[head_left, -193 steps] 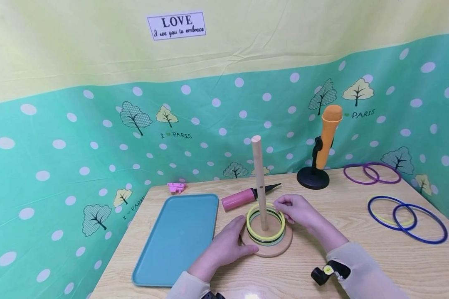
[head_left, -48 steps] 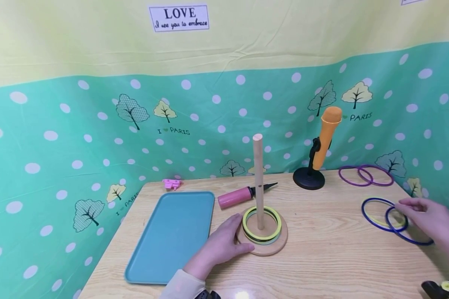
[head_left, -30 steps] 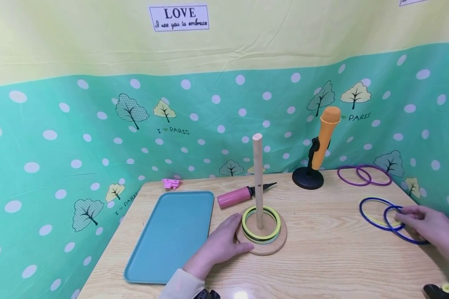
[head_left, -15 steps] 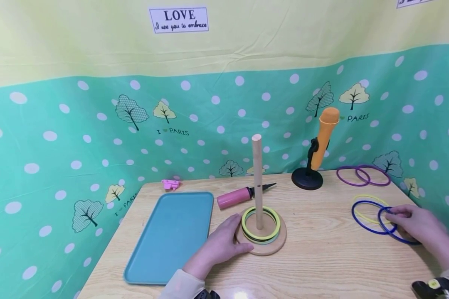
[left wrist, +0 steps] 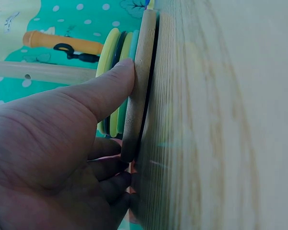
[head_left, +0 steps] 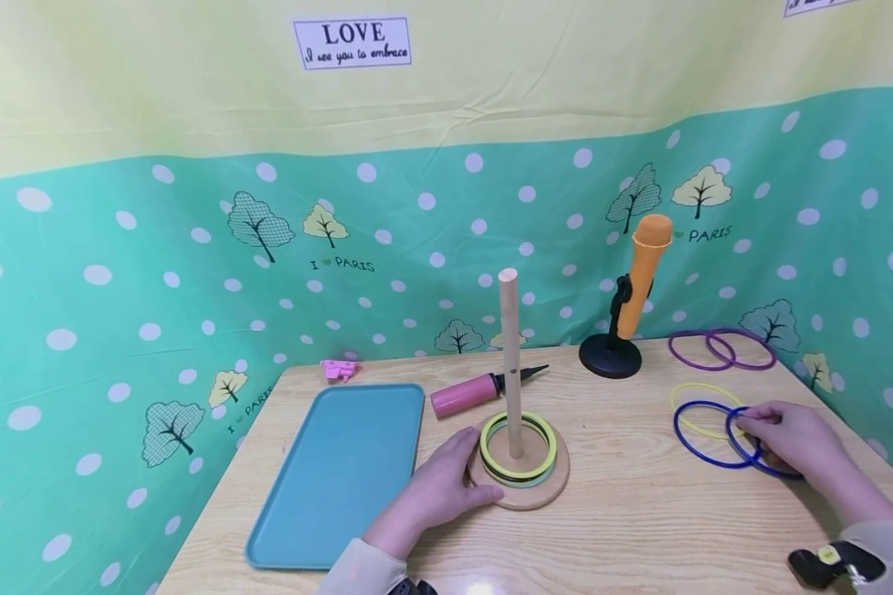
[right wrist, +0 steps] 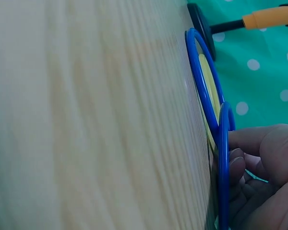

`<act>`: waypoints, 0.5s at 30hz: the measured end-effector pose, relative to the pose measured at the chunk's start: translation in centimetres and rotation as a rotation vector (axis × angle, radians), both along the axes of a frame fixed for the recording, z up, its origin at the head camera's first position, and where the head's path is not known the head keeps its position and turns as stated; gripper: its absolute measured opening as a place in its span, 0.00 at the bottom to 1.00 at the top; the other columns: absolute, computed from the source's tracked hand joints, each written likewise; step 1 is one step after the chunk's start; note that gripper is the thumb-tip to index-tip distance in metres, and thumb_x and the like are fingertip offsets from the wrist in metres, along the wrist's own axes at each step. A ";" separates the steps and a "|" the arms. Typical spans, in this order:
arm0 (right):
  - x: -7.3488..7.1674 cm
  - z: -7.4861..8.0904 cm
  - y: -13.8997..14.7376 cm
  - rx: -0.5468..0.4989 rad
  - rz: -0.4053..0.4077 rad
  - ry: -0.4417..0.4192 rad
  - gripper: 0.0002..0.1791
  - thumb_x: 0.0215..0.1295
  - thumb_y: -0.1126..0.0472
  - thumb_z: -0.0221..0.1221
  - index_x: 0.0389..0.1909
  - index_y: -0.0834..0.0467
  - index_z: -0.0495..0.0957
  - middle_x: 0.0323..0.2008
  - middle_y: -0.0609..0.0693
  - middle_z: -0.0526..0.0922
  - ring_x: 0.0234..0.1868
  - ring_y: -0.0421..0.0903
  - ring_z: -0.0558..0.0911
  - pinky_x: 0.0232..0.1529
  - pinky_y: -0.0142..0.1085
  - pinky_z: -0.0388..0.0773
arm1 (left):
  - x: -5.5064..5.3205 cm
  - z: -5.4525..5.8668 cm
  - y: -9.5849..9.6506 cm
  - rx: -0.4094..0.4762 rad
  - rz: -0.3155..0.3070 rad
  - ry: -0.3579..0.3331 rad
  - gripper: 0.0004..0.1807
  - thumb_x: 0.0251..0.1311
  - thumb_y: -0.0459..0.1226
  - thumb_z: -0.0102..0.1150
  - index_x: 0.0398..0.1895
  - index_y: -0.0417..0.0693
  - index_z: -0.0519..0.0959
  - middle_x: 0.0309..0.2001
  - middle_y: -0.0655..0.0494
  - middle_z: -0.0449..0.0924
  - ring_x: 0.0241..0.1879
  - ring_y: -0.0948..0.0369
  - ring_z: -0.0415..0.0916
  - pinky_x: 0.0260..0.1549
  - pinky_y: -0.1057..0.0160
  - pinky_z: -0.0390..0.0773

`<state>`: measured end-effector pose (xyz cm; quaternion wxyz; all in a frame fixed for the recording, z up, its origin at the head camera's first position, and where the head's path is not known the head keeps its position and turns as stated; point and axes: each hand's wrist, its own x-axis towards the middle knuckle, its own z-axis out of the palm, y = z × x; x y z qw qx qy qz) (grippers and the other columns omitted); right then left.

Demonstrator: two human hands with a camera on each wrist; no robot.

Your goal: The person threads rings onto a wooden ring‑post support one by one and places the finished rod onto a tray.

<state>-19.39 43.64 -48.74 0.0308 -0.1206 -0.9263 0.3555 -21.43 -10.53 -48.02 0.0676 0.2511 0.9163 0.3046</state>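
My left hand [head_left: 450,487] holds the edge of the round wooden base [head_left: 558,479], with its thumb [left wrist: 117,79] over the near side. An upright peg [head_left: 513,355] rises from that base. Stacked around the peg are several rings, a yellow ring [head_left: 519,474] on top, with black, yellow and green ones below in the left wrist view. On the right, my right hand [head_left: 792,438] pinches a blue ring [right wrist: 223,167]. That ring overlaps a second blue ring [head_left: 703,460], and a loose yellow ring [head_left: 699,384] lies partly under them.
Two purple rings [head_left: 673,351] overlap at the back right. An orange microphone [head_left: 643,277] stands on a black stand. Behind the peg lies a pink hand pump [head_left: 463,397]. A blue tray [head_left: 338,479] and a small pink toy [head_left: 338,369] are at left.
My right hand left the stacked yellow ring and went right to the blue rings. Since then it has moved left, the blue rings and loose yellow ring shifting with it. My left hand stays put.
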 end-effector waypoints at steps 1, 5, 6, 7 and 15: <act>-0.1 0.0 -0.2 0.002 0.006 0.001 0.25 0.83 0.52 0.60 0.53 0.75 0.80 0.32 0.52 0.83 0.29 0.49 0.81 0.25 0.38 0.80 | 0.0 0.0 0.0 -0.002 0.001 0.002 0.57 0.65 0.56 0.79 0.85 0.35 0.63 0.83 0.35 0.63 0.81 0.40 0.62 0.79 0.38 0.66; -0.5 -0.1 -1.3 -0.001 0.034 0.014 0.25 0.84 0.53 0.60 0.54 0.76 0.79 0.33 0.53 0.83 0.29 0.49 0.81 0.25 0.38 0.81 | 0.0 -0.1 0.0 -0.008 0.000 0.007 0.56 0.65 0.56 0.79 0.85 0.35 0.63 0.83 0.35 0.63 0.81 0.40 0.63 0.79 0.38 0.66; -0.6 -0.1 -1.7 0.001 0.038 0.022 0.25 0.84 0.53 0.60 0.55 0.76 0.79 0.33 0.53 0.83 0.29 0.48 0.81 0.25 0.37 0.81 | 0.0 -0.1 0.0 -0.007 0.000 0.009 0.56 0.65 0.56 0.80 0.85 0.35 0.63 0.83 0.35 0.63 0.81 0.40 0.63 0.79 0.38 0.66; -0.7 -0.1 -1.9 0.006 0.042 0.029 0.25 0.84 0.53 0.60 0.55 0.76 0.79 0.33 0.53 0.83 0.29 0.48 0.82 0.25 0.37 0.81 | 0.0 -0.1 0.0 -0.006 -0.001 0.009 0.56 0.65 0.56 0.80 0.85 0.35 0.63 0.82 0.35 0.63 0.81 0.40 0.63 0.79 0.38 0.66; -1.6 -0.2 -3.6 0.064 0.045 0.082 0.29 0.83 0.45 0.62 0.54 0.72 0.82 0.36 0.54 0.84 0.33 0.50 0.79 0.28 0.37 0.77 | -0.1 -0.1 0.0 0.001 -0.011 0.017 0.56 0.65 0.55 0.80 0.85 0.35 0.63 0.82 0.35 0.64 0.81 0.41 0.63 0.79 0.39 0.66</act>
